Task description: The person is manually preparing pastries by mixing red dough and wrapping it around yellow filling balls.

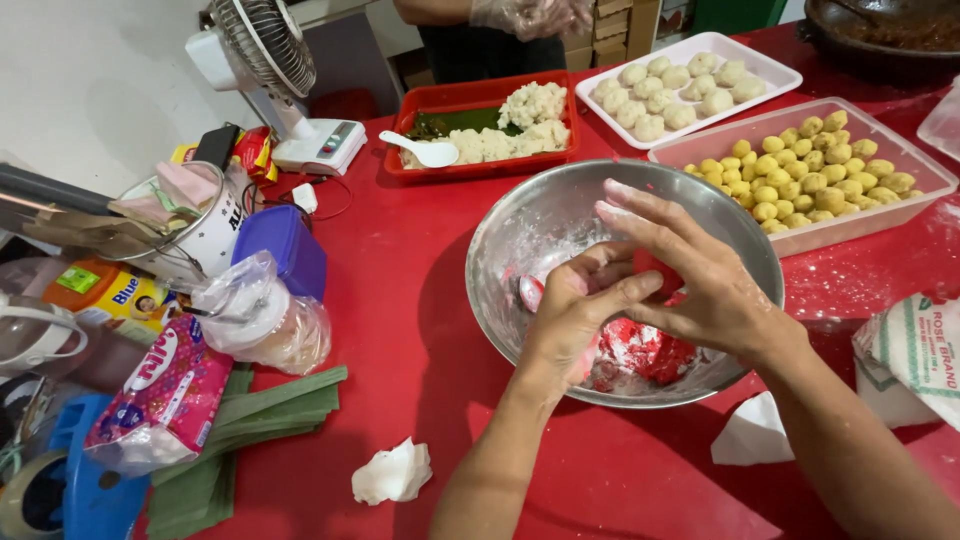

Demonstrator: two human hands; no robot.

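My left hand [575,315] and my right hand [690,270] are pressed together over a steel bowl [520,235], cupped around a small piece of red dough [655,268]. More red dough dusted with white flour [640,350] lies in the bowl's bottom. A spoon [531,292] rests inside the bowl by my left hand. Both hands are floury.
A clear tub of yellow balls [800,170], a white tray of pale balls [665,85] and a red tray of white crumbly filling with a white spoon [500,130] stand behind the bowl. Another person's gloved hands [530,15] are at the back. A fan [270,70], folded green leaves [250,420] and flour bag [915,350] lie around.
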